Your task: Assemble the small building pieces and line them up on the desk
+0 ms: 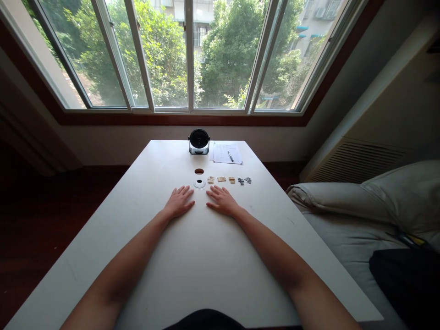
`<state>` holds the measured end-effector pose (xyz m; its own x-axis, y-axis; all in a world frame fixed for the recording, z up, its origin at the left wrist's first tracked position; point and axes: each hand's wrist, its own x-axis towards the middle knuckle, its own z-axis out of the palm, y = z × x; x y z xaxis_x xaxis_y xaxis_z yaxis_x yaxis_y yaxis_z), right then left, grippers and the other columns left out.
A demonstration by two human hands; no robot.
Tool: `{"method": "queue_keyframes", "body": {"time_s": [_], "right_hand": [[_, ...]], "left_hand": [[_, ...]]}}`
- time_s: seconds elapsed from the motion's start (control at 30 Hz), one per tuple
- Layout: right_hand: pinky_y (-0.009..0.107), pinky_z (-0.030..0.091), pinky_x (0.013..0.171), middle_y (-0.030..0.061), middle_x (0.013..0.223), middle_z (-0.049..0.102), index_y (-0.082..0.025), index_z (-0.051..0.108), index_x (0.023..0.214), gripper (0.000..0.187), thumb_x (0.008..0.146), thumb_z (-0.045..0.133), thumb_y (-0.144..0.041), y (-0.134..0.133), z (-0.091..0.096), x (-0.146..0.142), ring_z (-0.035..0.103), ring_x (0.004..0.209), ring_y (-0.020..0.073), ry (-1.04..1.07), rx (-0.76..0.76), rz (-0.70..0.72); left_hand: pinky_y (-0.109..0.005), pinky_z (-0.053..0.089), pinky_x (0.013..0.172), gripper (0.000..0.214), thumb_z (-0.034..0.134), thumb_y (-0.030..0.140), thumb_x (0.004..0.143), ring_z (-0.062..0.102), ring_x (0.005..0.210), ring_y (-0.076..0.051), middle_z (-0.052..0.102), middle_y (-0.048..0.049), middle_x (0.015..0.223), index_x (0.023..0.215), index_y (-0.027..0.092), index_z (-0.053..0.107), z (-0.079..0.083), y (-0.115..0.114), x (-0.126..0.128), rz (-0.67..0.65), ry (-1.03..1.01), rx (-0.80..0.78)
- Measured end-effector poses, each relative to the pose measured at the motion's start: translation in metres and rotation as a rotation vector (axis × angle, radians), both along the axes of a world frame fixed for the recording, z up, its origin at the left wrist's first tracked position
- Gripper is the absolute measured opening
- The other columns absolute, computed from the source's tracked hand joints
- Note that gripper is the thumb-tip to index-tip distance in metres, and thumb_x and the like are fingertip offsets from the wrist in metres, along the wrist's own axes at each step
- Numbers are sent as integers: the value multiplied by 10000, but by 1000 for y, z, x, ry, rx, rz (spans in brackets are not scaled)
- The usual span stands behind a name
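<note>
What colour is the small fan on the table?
The fan is black with a silver base; head view.

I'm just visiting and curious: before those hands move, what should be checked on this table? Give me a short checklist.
Hands free: ok. The left hand and right hand lie flat on the white table, holding nothing.
Small parts separate: ok. Tan plastic bricks and dark grey pieces lie in a row, unpiled.
Round pieces apart: ok. A silver disc lies nearer the hands than a brown oval piece.
Paper legible: cannot tell. The sheet under a pen is too small to read.
</note>
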<state>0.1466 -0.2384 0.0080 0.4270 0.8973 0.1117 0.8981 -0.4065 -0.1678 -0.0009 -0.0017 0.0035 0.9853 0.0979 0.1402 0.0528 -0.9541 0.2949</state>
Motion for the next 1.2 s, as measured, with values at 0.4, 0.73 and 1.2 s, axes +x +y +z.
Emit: {"method": "queue_keyframes", "body": {"time_s": [0.4,0.73,1.2], "right_hand": [[488,154,1219,70,1614,287,-289,391,1521,655,967,393,-637,0,-1,1,229,1497,280,3,14,6],[492,157,1215,66,1614,286,-292,403,1515,640,974,380,-634,0,-1,2,225,1498,282,15,8,3],[506,55,1226,55,1655,148,-292,288,1566,744,956,274,-717,2,3,-3,101,1527,298,27,-72,1]], "left_hand": [[-526,164,1218,598,371,571,965,203,1508,-302,268,-49,1633,1494,297,411,3,-1,0,14,56,118],[-526,161,1218,611,348,592,966,193,1511,-297,267,-48,1633,1497,295,404,3,-1,-1,11,56,110],[-529,109,1220,683,306,648,953,115,1530,-304,200,-41,1654,1540,300,336,3,-4,-1,17,95,144]]}}
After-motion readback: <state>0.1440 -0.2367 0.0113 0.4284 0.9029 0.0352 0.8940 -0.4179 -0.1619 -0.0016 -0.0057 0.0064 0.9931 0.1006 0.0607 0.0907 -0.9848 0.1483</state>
